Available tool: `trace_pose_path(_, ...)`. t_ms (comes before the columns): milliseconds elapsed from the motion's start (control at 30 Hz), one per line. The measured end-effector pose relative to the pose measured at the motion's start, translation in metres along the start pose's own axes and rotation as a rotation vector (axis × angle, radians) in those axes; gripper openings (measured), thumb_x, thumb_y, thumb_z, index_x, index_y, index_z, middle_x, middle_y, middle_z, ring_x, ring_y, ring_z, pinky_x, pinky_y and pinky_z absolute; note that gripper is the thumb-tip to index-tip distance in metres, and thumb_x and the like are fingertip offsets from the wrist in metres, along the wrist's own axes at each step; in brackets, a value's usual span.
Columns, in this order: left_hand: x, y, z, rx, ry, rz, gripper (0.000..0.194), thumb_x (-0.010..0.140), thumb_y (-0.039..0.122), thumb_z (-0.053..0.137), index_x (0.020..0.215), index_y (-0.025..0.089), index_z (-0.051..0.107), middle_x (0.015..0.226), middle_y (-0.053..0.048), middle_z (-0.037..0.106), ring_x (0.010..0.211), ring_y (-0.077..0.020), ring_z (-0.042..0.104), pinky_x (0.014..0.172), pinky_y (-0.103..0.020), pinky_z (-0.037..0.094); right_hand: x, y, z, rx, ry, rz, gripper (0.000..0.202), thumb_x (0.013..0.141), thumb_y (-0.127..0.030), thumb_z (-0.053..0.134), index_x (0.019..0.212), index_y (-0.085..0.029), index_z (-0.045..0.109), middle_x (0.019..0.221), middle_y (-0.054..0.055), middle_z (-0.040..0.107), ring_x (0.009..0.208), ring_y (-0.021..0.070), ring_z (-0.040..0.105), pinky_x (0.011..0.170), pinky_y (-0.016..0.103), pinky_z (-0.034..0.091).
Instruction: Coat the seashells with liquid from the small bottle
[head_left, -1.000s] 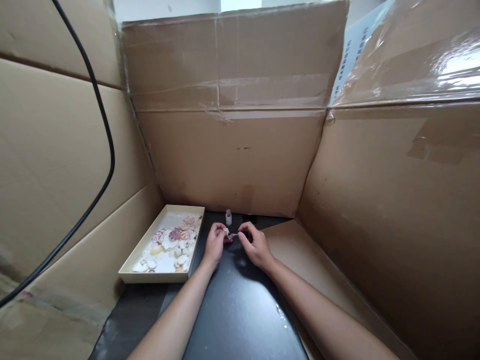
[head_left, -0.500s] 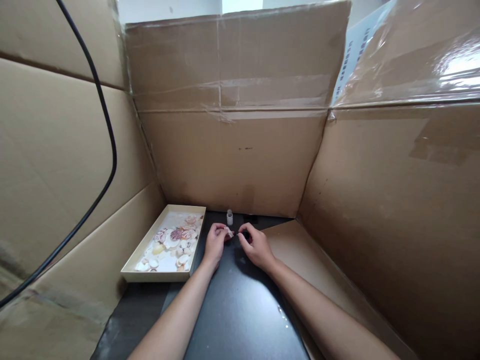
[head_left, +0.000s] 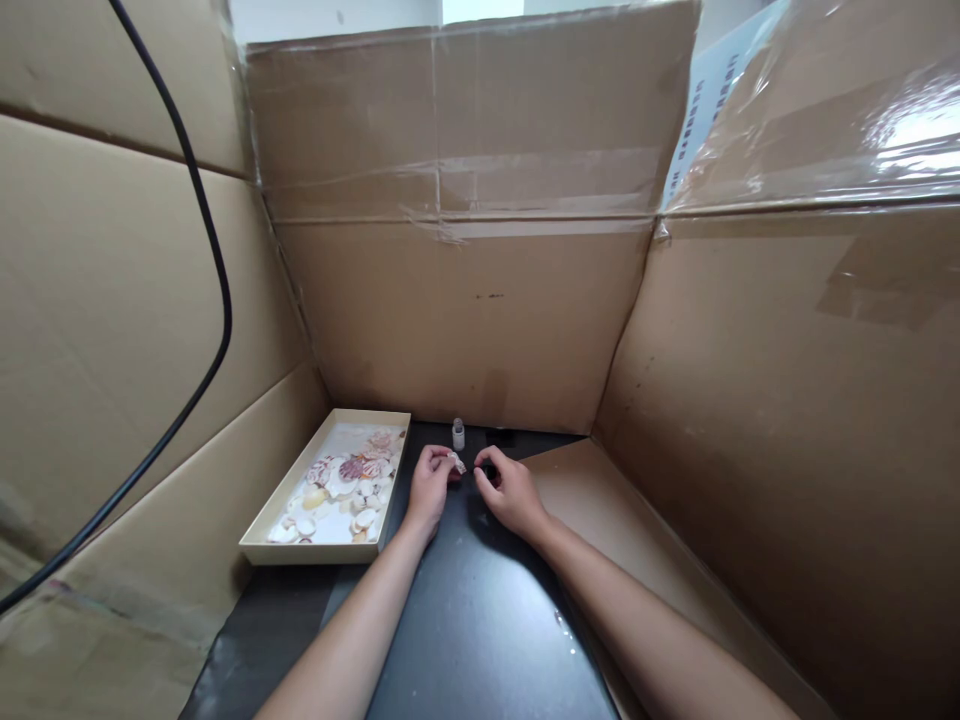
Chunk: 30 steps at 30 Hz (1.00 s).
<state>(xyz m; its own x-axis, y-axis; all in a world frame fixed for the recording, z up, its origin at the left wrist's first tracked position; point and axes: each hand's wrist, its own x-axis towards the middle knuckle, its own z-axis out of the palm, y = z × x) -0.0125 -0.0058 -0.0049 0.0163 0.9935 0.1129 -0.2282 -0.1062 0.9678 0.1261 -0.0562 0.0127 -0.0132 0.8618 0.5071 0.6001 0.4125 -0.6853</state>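
Note:
My left hand [head_left: 429, 488] pinches a small whitish, pinkish shell [head_left: 457, 462] between thumb and fingers, just above the dark tabletop [head_left: 465, 610]. Facing it, my right hand [head_left: 511, 492] is closed in a pinch. Something small and dark sits between its fingertips, close to the shell, too small to name. A narrow gap parts the two hands. Beyond them stands a small bottle [head_left: 459, 435] with a whitish body and a greyish top, upright near the back wall.
To the left lies a shallow cream box [head_left: 311, 553] with several seashells [head_left: 351, 468] in it. Cardboard walls [head_left: 465, 330] close in the back and both sides. A flat cardboard piece [head_left: 592, 500] lies on the right, and a black cable [head_left: 225, 290] hangs at the left.
Almost nothing has moved. The whole view has shifted very slightly, while both hands keep their grips and their places.

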Motion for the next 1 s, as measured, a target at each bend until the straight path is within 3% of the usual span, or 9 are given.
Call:
trace_pose_path(333,-0.0004,0.0010,-0.0004,0.028,-0.020,0.012,0.020,0.069,0.029,0.058,0.084,0.017,0.050,0.066,0.002,0.059,0.060,-0.0112,0.058,0.054,-0.021,0.044,0.0003,0.0015,0.0004,0.016,0.040,0.007,0.018,0.087,-0.034,0.046,0.091,-0.020,0.057,0.073,-0.001,0.059,0.057,0.0117,0.050,0.057,0.022,0.036)
trace_pose_path(567,-0.0024,0.0033,0.0009,-0.012,-0.091,-0.055,0.028,0.070,0.033,0.058,0.091,0.019,0.046,0.066,0.004,0.057,0.056,-0.0138,0.061,0.045,-0.022,0.044,0.0002,0.0033,0.0017,-0.001,0.048,0.029,0.018,0.087,-0.034,0.047,0.091,-0.020,0.057,0.072,-0.002,0.059,0.057,0.0113,0.050,0.057,0.022,0.035)
trace_pose_path(1000,-0.0029,0.0023,0.0011,0.026,-0.120,-0.019,0.029,0.069,0.032,0.060,0.092,0.017,0.049,0.067,0.004,0.055,0.054,-0.0100,0.057,0.047,-0.020,0.042,0.0011,0.0042,0.0017,-0.009,0.029,0.051,0.014,0.085,-0.031,0.049,0.090,-0.020,0.056,0.067,-0.003,0.057,0.055,0.0114,0.049,0.055,0.022,0.034)
